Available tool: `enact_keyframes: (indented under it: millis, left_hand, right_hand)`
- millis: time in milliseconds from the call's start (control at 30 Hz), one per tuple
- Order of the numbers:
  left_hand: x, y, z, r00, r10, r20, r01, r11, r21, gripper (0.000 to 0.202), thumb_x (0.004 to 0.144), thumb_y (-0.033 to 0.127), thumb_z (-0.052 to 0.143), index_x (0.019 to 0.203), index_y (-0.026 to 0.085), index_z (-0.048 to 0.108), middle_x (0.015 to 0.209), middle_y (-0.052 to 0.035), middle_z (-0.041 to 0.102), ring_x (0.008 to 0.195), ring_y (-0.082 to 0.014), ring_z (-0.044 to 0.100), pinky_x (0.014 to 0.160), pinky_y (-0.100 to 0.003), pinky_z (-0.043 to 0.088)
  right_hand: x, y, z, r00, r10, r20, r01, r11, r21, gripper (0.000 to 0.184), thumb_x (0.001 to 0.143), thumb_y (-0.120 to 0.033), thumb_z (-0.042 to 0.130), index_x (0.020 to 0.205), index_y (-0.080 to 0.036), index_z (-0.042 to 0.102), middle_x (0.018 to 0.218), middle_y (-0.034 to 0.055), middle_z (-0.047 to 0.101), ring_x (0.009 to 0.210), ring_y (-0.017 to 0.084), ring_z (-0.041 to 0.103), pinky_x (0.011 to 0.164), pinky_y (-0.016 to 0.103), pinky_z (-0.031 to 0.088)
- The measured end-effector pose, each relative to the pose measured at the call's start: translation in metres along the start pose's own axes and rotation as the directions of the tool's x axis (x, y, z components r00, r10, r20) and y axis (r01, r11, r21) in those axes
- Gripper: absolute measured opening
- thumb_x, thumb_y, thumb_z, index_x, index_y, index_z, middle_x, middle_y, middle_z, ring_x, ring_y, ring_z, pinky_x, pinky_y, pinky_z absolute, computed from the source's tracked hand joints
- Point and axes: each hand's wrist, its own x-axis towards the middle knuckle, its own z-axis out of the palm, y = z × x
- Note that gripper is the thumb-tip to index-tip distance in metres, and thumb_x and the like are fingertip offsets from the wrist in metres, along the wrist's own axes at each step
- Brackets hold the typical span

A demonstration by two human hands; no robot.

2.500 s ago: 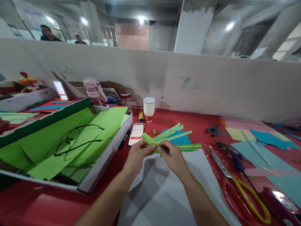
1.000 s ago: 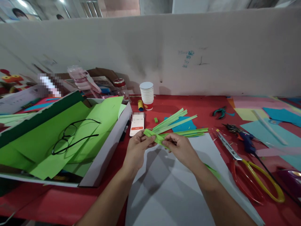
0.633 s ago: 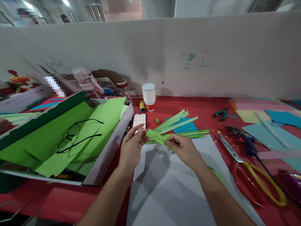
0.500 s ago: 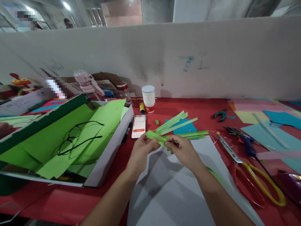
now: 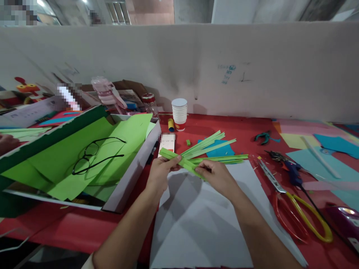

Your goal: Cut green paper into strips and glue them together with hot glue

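One green paper strip is pinched between left hand and right hand; held taut, creases should stay straight.

Head view, forward and down, close over red table, perhaps wide-angle.

It is bright here, and the light comes down from above. My left hand and right hand make soft dark shadows on the grey sheet. The purple thing shines. The edges look bent and a bit blurry.
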Motion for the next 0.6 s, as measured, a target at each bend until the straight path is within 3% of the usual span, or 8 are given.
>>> enact_keyframes:
  millis: [200,400,600]
  left_hand:
    - [0.003,0.000,-0.003,1.000,0.004,0.028,-0.003,0.998,-0.065,0.032,0.048,0.029,0.087,0.067,0.011,0.069,0.064,-0.0035,0.067,0.057,-0.0126,0.059,0.057,-0.025,0.048]
    - [-0.012,0.000,-0.007,0.998,-0.002,-0.063,-0.007,0.989,-0.145,0.034,0.045,0.027,0.088,0.068,0.012,0.067,0.065,-0.0020,0.067,0.058,-0.0110,0.059,0.061,-0.024,0.049]
    - [-0.041,-0.018,-0.018,0.995,-0.051,-0.087,0.041,0.992,-0.116,0.040,0.050,0.027,0.086,0.081,0.012,0.066,0.071,-0.0017,0.067,0.061,-0.0107,0.061,0.062,-0.024,0.048]
  right_hand:
    - [0.002,0.002,-0.004,1.000,0.003,0.022,-0.002,1.000,-0.007,0.022,0.080,-0.036,0.057,0.064,-0.020,0.058,0.057,-0.0049,0.049,0.054,0.011,0.041,0.051,0.022,0.028]
    - [-0.007,0.007,-0.017,0.987,0.057,0.151,-0.077,0.989,0.130,0.033,0.083,-0.043,0.050,0.061,-0.020,0.055,0.058,-0.0041,0.047,0.055,0.011,0.043,0.053,0.023,0.035]
    - [-0.016,0.018,-0.022,0.974,0.046,0.221,-0.043,0.999,-0.018,0.018,0.079,-0.033,0.056,0.070,-0.019,0.064,0.063,-0.0031,0.056,0.059,0.012,0.048,0.055,0.023,0.034]
